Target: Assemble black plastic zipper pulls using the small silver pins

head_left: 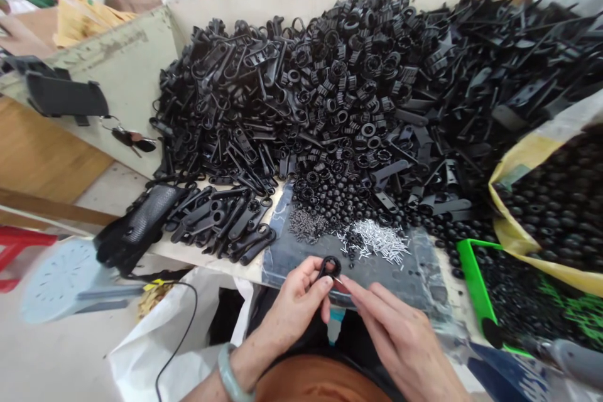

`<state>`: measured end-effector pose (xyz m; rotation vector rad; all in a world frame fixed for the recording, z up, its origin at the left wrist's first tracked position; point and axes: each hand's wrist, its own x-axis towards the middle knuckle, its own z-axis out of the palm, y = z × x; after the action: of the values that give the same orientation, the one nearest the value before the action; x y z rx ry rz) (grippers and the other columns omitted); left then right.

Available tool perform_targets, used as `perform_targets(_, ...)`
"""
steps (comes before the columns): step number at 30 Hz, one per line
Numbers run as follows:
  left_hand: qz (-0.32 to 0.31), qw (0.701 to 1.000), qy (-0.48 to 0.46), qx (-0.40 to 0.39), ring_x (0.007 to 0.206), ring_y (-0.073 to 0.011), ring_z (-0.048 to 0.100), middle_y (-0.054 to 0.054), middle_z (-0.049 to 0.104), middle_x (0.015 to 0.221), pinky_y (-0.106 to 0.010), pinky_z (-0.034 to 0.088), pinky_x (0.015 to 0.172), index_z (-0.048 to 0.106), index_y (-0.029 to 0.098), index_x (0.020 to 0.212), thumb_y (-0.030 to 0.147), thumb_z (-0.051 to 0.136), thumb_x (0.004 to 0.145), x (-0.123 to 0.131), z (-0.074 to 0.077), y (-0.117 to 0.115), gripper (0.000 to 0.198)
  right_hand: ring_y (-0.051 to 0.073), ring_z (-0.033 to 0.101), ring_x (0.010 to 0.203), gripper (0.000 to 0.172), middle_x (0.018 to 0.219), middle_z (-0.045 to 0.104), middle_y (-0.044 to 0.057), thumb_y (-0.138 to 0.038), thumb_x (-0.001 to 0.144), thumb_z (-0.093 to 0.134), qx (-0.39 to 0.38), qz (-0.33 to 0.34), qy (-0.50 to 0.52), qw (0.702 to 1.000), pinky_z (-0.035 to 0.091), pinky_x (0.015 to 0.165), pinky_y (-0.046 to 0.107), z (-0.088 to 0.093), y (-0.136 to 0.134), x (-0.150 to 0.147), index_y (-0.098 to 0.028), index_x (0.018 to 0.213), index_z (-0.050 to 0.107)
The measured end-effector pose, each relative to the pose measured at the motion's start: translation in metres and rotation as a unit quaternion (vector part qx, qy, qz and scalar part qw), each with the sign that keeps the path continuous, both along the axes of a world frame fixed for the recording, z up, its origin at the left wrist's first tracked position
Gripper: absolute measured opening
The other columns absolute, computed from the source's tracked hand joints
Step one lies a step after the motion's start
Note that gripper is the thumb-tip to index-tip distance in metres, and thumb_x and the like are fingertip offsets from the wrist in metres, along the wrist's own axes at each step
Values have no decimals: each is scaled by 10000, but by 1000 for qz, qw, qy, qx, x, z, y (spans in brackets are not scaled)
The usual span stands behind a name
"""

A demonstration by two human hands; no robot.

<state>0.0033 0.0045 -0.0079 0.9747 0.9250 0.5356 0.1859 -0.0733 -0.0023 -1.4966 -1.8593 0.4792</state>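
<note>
Your left hand (294, 308) is closed in a pinch, thumb and fingers gripping a black ring-shaped part (328, 267) held up just above its fingertips. Your right hand (396, 333) sits just beside it, its fingers drawn narrow around a thin pin (338, 279) whose tip meets the ring. A pale bracelet (228, 377) circles your left wrist. Directly beyond both hands lies a dark plastic sheet (287, 254). On it, a scatter of silver pins (377, 239) lies just past your right fingertips, with a small mound of dark screws (306, 225) past your left. Beyond those are small black beads (330, 198), then a wide heap of black plastic parts (330, 88) filling the bench. Out to the right of your right hand stand a green tray (466, 264) and a yellow bag (518, 157) of black pieces. Off to the left of your left hand lie a black mesh glove (141, 223) and a pale dial (59, 276).
</note>
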Motion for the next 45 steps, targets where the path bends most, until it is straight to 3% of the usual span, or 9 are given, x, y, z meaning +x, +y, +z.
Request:
perform_targets(4,-5,1000,7,4,482,-75,467,60,584,612,-220,405,631,611,163,1093,468,639,961,1,-1,-1,334,131,721,599,389,785,684,39,-150,1062,404,10,6,-39,999,553,514,191,2,2,0,-183,1330,685)
perform_targets(12,-4,1000,16,20,476,-48,448,1,671,799,-203,366,547,572,167,1083,487,597,980,2,-7,-3,337,127,725,573,437,776,706,19,-67,1027,332,33,-3,-167,985,532,498,216,5,5,-5,-175,1250,691)
perform_targets(19,36,998,43,34,464,-53,422,36,606,734,-190,312,466,546,187,1052,515,586,972,6,-15,-9,340,132,619,426,503,664,672,9,78,757,463,33,-24,-326,945,385,363,259,9,10,-24,-114,1142,725)
perform_targets(24,59,997,46,32,453,-62,375,87,493,633,-190,296,454,536,199,1049,517,589,965,9,-18,-8,333,161,658,448,532,717,722,37,71,670,556,-12,-38,-359,932,402,365,258,14,17,-39,-113,1133,741)
perform_targets(31,48,991,82,91,504,-87,436,4,638,759,-215,327,483,607,199,1136,474,583,981,3,-16,-8,317,152,718,500,473,794,761,10,-28,851,507,-101,-15,-251,963,482,432,220,25,9,-12,-222,1230,713)
perform_targets(34,81,984,96,124,529,-96,452,1,648,769,-216,347,504,628,208,1139,441,585,981,-10,-10,1,285,204,791,714,429,980,808,62,-135,982,433,-82,-39,-140,986,611,600,282,32,-4,8,-240,1315,682)
perform_targets(37,97,979,113,140,518,-85,434,19,621,732,-204,326,481,650,207,1090,407,644,943,-22,-3,8,249,235,785,931,336,1076,807,66,-305,1030,500,-78,-109,3,991,632,756,322,33,-5,23,-282,1300,699)
perform_targets(41,81,990,74,91,418,-51,385,35,623,653,-187,255,419,639,189,1025,436,711,881,-19,3,8,295,158,647,630,241,811,714,16,-398,1029,515,-35,-244,187,951,533,582,269,24,28,36,-251,1152,661)
perform_targets(45,151,988,-16,-36,353,-18,362,34,661,646,-168,194,396,593,178,987,470,787,801,-2,11,10,396,150,549,652,240,813,632,-4,-420,947,603,26,-316,212,925,471,619,285,18,82,54,-229,1092,613)
